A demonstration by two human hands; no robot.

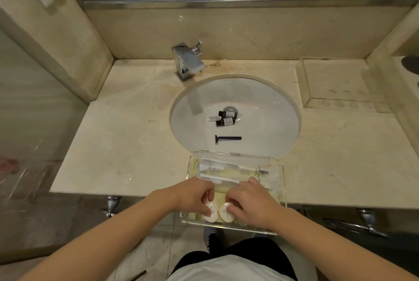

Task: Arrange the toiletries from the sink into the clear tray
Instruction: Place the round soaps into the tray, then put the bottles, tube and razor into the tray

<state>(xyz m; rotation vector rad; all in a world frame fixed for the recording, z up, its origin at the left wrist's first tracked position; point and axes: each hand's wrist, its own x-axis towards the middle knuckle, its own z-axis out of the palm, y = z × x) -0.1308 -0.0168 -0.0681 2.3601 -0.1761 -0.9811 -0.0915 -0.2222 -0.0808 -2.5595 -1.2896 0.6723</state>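
Hands [223,199] rest on two soaps [217,211] inside tray [280,190].

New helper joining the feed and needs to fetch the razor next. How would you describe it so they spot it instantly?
Start at the round white sink basin set in the beige marble counter. Look on its near slope, between the drain and the clear plastic tray at the counter's front edge. The dark blue disposable razor lies alone there, long and thin with its head pointing left, unlike the stubby dark bottles clustered by the drain.
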